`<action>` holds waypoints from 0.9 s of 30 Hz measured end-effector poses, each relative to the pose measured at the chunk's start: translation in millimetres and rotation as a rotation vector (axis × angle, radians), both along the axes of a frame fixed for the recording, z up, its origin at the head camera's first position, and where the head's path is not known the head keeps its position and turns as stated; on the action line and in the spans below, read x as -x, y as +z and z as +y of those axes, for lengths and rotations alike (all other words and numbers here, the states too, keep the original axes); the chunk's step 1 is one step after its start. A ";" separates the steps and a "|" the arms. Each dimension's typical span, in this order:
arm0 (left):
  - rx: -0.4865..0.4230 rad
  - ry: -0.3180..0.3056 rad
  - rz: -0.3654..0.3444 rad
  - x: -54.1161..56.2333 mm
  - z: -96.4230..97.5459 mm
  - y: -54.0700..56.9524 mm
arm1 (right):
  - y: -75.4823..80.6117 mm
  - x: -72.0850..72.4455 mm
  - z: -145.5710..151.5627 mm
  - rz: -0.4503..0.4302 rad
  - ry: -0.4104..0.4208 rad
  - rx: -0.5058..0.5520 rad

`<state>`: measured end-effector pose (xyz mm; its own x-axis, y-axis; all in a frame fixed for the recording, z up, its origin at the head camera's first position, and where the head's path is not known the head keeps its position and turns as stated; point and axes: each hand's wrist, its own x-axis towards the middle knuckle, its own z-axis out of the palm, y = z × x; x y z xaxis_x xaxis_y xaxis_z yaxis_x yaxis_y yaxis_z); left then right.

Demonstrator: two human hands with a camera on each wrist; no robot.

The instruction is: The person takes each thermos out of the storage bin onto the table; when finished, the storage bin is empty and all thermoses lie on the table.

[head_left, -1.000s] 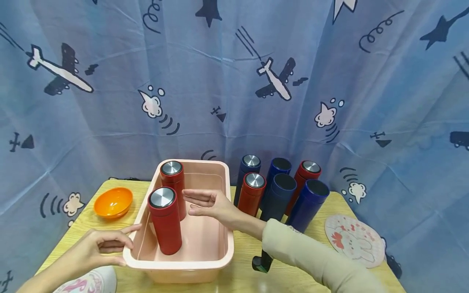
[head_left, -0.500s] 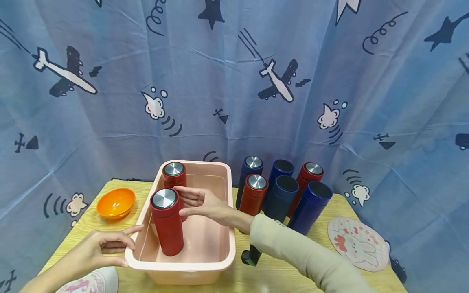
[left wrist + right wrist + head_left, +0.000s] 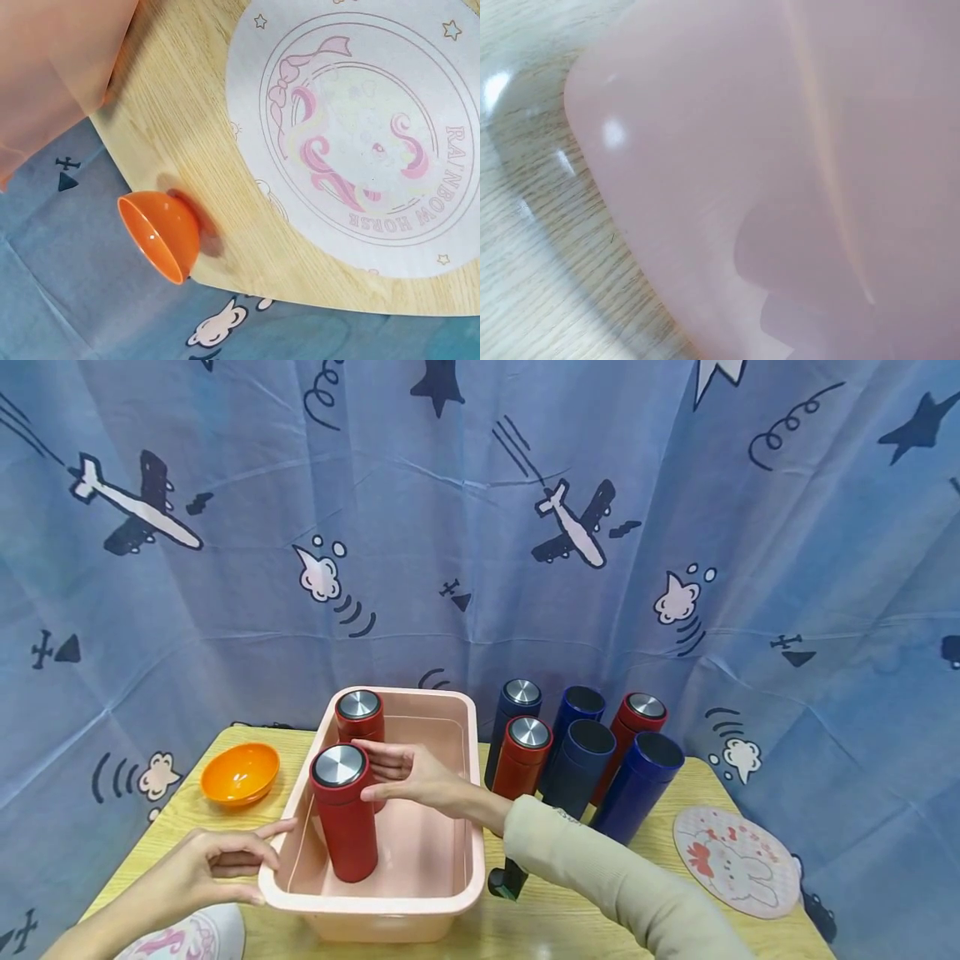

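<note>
A pink plastic tub (image 3: 468,868) holds two upright red thermoses with silver-topped lids. My left hand (image 3: 217,864) grips its near left corner, thumb below the rim and fingers at the edge. My right hand (image 3: 408,777) reaches over the tub and holds the nearer red thermos (image 3: 347,835) near its lid, thumb on the right side and fingers going behind it. Behind them stands the farther red thermos (image 3: 360,722), partly hidden by the nearer one and the fingers. Neither wrist view shows a hand; the right one has the tub's blurred wall (image 3: 682,150).
Right of the tub stand several thermoses: a red one (image 3: 519,768), a dark blue one (image 3: 577,768), a bright blue one (image 3: 633,793) and others. An orange bowl (image 3: 240,774) sits left. Round mats lie at the right (image 3: 735,860) and front left (image 3: 352,142). A patterned curtain (image 3: 480,568) hangs behind.
My right hand has moved left and closed in on the nearer red thermos, its fingers now behind the lid. My left hand keeps its grip on the tub.
</note>
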<state>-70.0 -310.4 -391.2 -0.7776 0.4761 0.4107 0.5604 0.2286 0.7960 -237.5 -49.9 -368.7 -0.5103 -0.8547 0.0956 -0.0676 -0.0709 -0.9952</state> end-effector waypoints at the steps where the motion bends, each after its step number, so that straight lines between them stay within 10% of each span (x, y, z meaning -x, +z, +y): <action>1: 0.001 0.001 -0.004 0.1 0.1 0.4 | 0.0 0.4 -0.3 0.002 -0.004 -0.004; 27: -0.012 0.000 -0.004 0.0 -0.4 -0.1 | -0.9 4.0 -15.4 0.015 -0.001 -0.036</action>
<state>-70.1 -310.8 -391.3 -0.7790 0.4711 0.4138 0.5577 0.2187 0.8007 -241.5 -65.3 -369.6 -0.5100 -0.8571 0.0722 -0.0826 -0.0348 -0.9960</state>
